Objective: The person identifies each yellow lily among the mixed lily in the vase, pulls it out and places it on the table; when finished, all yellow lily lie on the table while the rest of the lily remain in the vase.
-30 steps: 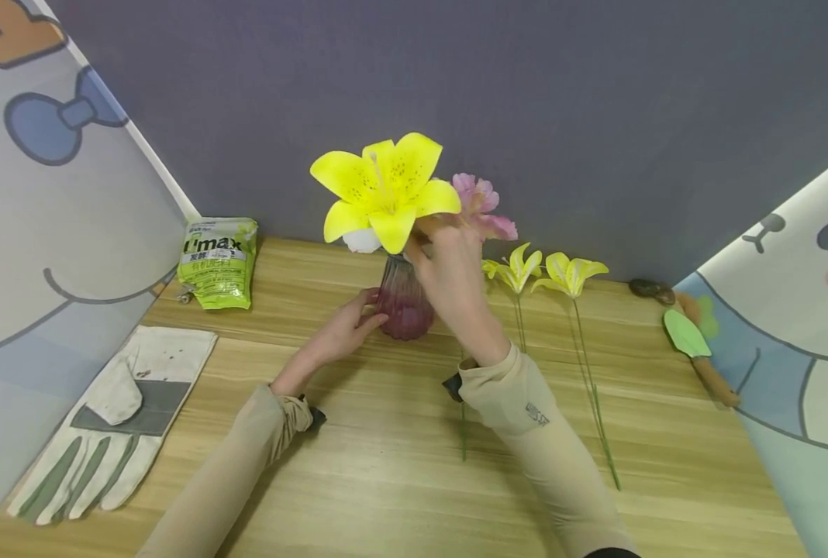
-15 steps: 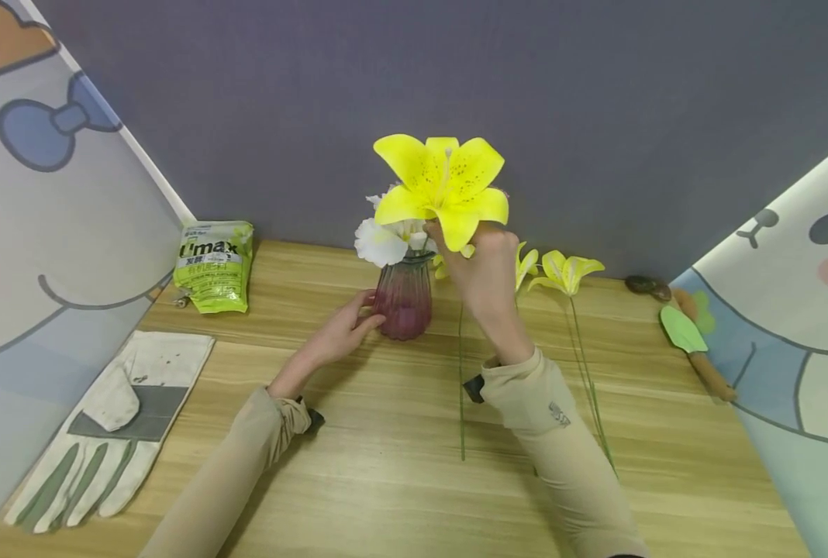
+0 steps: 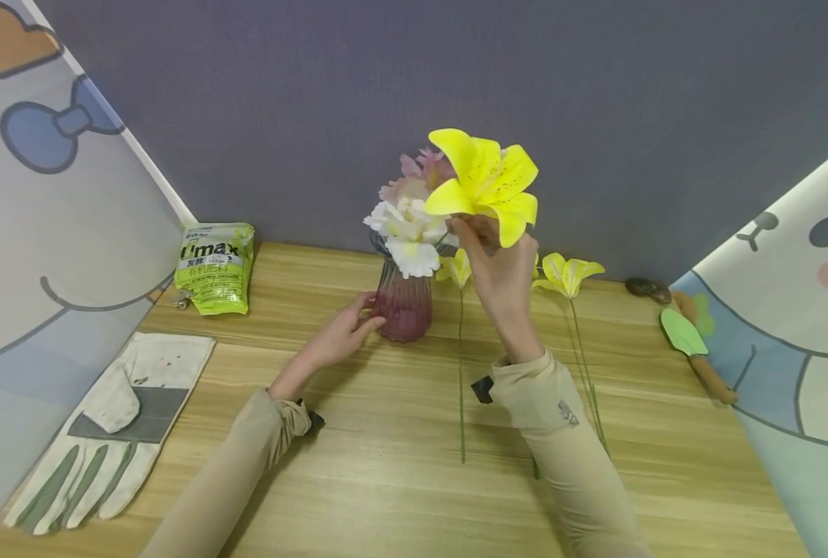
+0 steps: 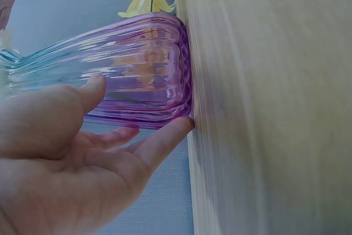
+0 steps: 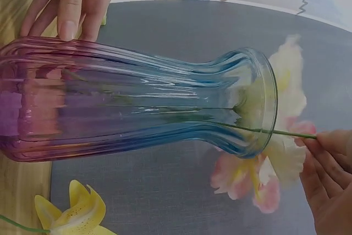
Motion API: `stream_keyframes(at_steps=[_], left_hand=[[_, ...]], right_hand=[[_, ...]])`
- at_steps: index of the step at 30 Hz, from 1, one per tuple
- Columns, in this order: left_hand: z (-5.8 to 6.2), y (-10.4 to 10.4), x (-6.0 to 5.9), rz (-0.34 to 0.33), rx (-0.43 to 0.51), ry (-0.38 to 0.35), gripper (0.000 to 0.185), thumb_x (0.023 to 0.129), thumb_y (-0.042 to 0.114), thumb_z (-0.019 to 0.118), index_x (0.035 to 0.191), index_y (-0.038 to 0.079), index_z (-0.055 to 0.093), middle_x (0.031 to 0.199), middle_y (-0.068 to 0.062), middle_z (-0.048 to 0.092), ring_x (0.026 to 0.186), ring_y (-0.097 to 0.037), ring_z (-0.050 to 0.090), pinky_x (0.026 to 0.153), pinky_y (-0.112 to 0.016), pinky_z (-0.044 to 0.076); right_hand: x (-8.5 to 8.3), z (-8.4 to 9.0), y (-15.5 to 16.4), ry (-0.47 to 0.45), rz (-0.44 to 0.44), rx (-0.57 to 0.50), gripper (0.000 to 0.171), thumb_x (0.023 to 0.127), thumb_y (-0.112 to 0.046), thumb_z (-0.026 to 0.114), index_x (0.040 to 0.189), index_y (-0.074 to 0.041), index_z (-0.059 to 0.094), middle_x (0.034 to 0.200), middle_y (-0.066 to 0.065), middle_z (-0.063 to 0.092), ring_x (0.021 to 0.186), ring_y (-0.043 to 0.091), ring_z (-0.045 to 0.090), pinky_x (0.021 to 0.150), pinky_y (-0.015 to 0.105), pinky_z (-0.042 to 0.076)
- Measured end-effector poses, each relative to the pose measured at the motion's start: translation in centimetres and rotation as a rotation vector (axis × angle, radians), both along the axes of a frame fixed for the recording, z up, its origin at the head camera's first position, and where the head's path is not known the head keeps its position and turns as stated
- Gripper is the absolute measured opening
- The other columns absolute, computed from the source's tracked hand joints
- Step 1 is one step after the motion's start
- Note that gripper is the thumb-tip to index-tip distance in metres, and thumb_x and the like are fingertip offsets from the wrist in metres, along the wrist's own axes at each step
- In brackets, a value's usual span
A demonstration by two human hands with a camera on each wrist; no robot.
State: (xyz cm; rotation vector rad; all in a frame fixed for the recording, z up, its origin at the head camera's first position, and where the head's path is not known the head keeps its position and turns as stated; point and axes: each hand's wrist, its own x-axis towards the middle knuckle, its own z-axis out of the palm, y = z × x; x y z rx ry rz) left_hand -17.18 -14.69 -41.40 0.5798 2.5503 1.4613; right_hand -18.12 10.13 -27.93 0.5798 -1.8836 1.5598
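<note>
A ribbed glass vase (image 3: 403, 298), pink at its base and bluish toward the mouth, stands upright on the wooden table. My left hand (image 3: 340, 333) holds its lower left side, thumb and fingertips on the glass near the base. At the right of the mouth, my right hand (image 3: 508, 283) pinches the green stem (image 5: 294, 134) of a large yellow lily (image 3: 491, 186) just below the bloom. That stem runs through the mouth into the vase in the right wrist view. A white flower (image 3: 410, 240) and a pink flower (image 3: 419, 174) stand in the vase, partly behind the lily.
Several yellow lilies (image 3: 569, 273) lie with long stems right of the vase. A green fertilizer bag (image 3: 215, 271) and a work glove (image 3: 142, 411) are at left. Dark stones (image 3: 647, 289) and a green-bladed hand trowel (image 3: 684, 333) lie at right. A grey panel (image 3: 595, 116) stands behind.
My right hand has moved right with the yellow lily, from over the vase to beside its mouth, uncovering the white and pink flowers. The left hand keeps its hold on the vase.
</note>
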Motion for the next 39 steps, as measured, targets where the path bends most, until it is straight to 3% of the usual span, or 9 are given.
stream_keyframes(at_steps=[4,11,16,20,30,36,39], left_hand=[[-0.1,0.0,0.0,-0.003,0.012,0.016,0.052,0.113,0.009,0.055,0.155,-0.014,0.034,0.150,-0.041,0.047,0.132,-0.051,0.059,0.113,-0.054,0.052],[-0.2,0.0,0.0,-0.003,0.014,0.028,0.052,0.113,0.009,0.056,0.154,-0.014,0.036,0.150,-0.041,0.048,0.131,-0.052,0.059,0.113,-0.054,0.051],[-0.3,0.0,0.0,-0.004,0.005,0.041,0.051,0.113,0.008,0.056,0.154,-0.015,0.036,0.149,-0.041,0.048,0.131,-0.052,0.059,0.114,-0.055,0.051],[-0.3,0.0,0.1,0.000,-0.001,0.041,0.052,0.113,0.009,0.055,0.154,-0.015,0.035,0.149,-0.041,0.048,0.132,-0.052,0.059,0.114,-0.055,0.050],[0.0,0.1,-0.2,-0.020,0.018,0.039,0.052,0.113,0.008,0.054,0.155,-0.015,0.033,0.150,-0.041,0.047,0.132,-0.052,0.058,0.114,-0.054,0.051],[0.0,0.0,-0.3,-0.020,0.010,0.032,0.052,0.114,0.009,0.054,0.156,-0.015,0.033,0.150,-0.041,0.047,0.133,-0.051,0.058,0.114,-0.053,0.051],[-0.1,-0.1,-0.2,-0.020,0.008,0.021,0.053,0.114,0.009,0.054,0.156,-0.014,0.033,0.151,-0.041,0.047,0.134,-0.051,0.058,0.114,-0.053,0.051]], right_hand=[[-0.1,-0.1,0.2,0.006,0.037,-0.107,0.012,0.100,0.000,0.075,0.106,0.010,0.078,0.098,0.021,0.079,0.087,0.025,0.078,0.080,0.030,0.065],[-0.5,-0.3,0.8,-0.047,0.044,-0.125,0.016,0.104,-0.005,0.071,0.109,0.010,0.077,0.101,0.022,0.079,0.088,0.021,0.078,0.078,0.040,0.067],[-1.1,-0.6,1.1,-0.009,0.134,-0.220,0.015,0.104,0.001,0.069,0.106,0.014,0.074,0.101,0.023,0.079,0.089,0.023,0.079,0.077,0.034,0.067],[-1.3,-0.7,1.2,-0.001,0.169,-0.277,0.011,0.103,0.001,0.070,0.106,0.010,0.076,0.099,0.016,0.080,0.089,0.023,0.079,0.075,0.033,0.067],[-1.2,-0.2,1.1,0.094,0.124,-0.349,0.009,0.100,0.003,0.072,0.098,0.010,0.077,0.093,0.017,0.080,0.081,0.023,0.079,0.064,0.029,0.066],[-1.1,0.2,1.0,0.107,0.170,-0.487,0.005,0.097,0.009,0.073,0.094,0.009,0.077,0.088,0.019,0.078,0.076,0.026,0.077,0.061,0.028,0.065],[-1.1,0.2,1.1,0.131,0.123,-0.473,0.005,0.096,0.009,0.073,0.093,0.008,0.077,0.087,0.020,0.078,0.074,0.029,0.077,0.061,0.028,0.065]])
